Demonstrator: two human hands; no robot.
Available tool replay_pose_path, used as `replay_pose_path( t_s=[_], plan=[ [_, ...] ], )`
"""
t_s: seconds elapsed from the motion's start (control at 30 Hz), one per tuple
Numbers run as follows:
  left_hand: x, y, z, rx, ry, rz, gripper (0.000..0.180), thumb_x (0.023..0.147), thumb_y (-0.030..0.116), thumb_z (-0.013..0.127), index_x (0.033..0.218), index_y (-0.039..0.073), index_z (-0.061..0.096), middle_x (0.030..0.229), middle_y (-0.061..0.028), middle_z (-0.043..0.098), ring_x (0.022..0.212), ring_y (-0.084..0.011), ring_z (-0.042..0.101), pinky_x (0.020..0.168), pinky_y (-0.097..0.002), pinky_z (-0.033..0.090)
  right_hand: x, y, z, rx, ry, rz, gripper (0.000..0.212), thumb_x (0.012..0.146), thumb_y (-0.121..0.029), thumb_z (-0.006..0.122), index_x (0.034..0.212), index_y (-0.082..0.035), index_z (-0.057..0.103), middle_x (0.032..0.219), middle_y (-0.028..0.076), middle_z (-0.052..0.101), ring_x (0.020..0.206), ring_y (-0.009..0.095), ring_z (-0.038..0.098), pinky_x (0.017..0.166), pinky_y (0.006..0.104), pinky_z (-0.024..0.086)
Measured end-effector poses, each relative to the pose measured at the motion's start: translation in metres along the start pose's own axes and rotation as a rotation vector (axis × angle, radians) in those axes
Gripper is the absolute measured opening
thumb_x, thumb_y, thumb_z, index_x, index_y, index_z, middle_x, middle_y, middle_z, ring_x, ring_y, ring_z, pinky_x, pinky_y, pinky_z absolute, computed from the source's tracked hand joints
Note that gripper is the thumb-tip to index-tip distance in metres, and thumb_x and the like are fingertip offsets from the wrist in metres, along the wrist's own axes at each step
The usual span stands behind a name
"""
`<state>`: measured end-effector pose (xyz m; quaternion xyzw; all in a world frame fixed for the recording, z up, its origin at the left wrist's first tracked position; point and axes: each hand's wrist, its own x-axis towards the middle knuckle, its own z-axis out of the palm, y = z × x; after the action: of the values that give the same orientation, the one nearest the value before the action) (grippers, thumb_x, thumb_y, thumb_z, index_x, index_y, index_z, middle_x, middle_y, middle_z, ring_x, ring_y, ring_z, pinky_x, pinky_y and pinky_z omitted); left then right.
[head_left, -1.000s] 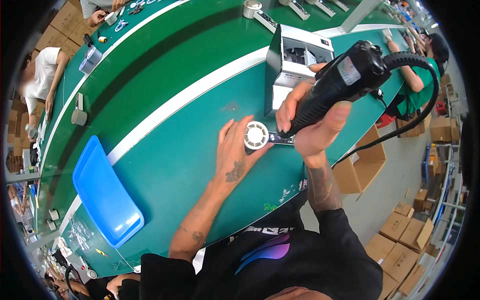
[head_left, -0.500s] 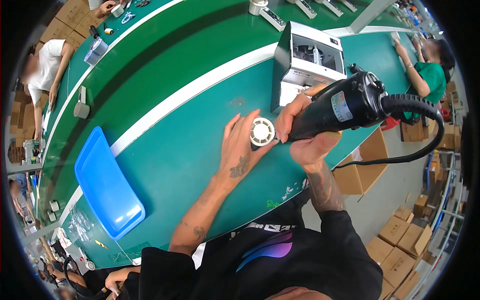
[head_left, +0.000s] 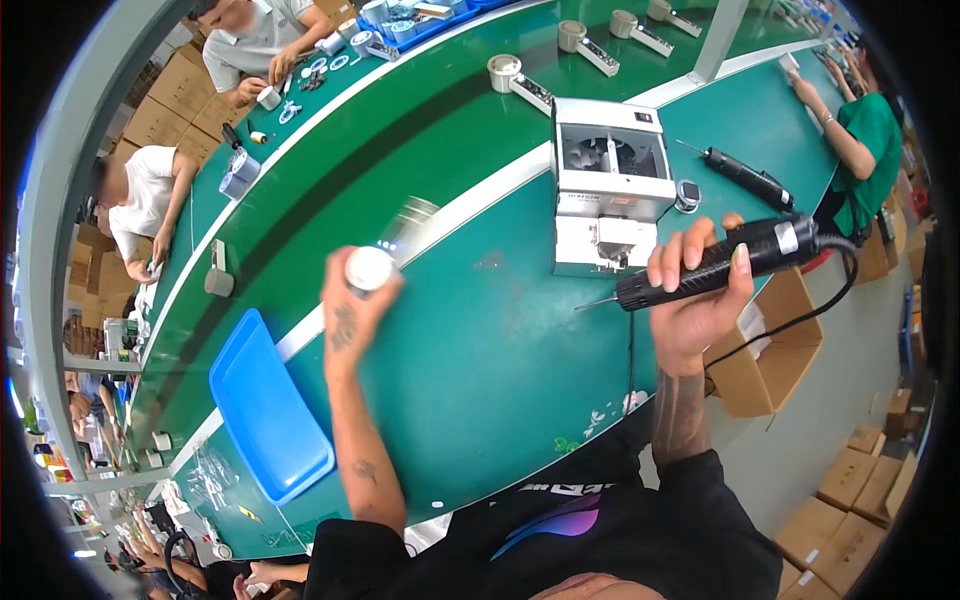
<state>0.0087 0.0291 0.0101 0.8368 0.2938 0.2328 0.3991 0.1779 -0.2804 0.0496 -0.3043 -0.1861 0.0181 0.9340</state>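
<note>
My left hand [head_left: 345, 315] is closed round a white round-headed appliance [head_left: 370, 268] over the inner edge of the workbench. A pale, motion-blurred shape like a handle stretches from it toward the upper right; whether it is part of the appliance I cannot tell. My right hand [head_left: 695, 320] grips a black corded electric screwdriver [head_left: 665, 283], its thin bit pointing left above the green bench. Just beyond the bit stands a white screw feeder [head_left: 605, 205] with a windowed top.
A blue tray [head_left: 262, 400] lies at the left. Round-headed appliances with handles [head_left: 505, 72] stand along the green belt [head_left: 370, 130]. Another electric screwdriver [head_left: 748, 178] rests right of the feeder. An open carton [head_left: 775, 370] is below the bench's right edge. Co-workers sit around.
My left hand has carried the appliance left, away from the screwdriver. My right hand has moved right and lowered the screwdriver sideways, so its bit now shows. The view has shifted.
</note>
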Motion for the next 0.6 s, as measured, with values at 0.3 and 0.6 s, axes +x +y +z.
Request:
replay_pose_path(
  t_s=[0.3, 0.6],
  plan=[
    [0.192, -0.125, -0.054, 0.644, 0.487, -0.534, 0.071, 0.081, 0.055, 0.071, 0.128, 0.005, 0.052, 0.127, -0.0191, 0.062, 0.119, -0.0359, 0.058, 0.102, -0.0478, 0.044, -0.032, -0.032, -0.067, -0.014, 0.203, 0.123, 0.042, 0.105, -0.043, 0.037, 0.134, -0.012, 0.039, 0.080, 0.005, 0.043, 0.055, 0.014, 0.044, 0.054, 0.0299, 0.041],
    [0.307, 0.048, 0.181, 0.374, -0.266, 0.375, 0.110, 0.071, 0.046, 0.079, 0.154, 0.005, 0.019, 0.154, -0.0254, 0.032, 0.143, -0.0351, 0.033, 0.118, -0.0397, 0.028, -0.053, -0.033, -0.064, 0.180, 0.301, 0.386, 0.056, 0.104, -0.058, 0.031, 0.119, -0.007, 0.049, 0.079, 0.004, 0.047, 0.064, 0.015, 0.045, 0.066, 0.0333, 0.039]
  ],
)
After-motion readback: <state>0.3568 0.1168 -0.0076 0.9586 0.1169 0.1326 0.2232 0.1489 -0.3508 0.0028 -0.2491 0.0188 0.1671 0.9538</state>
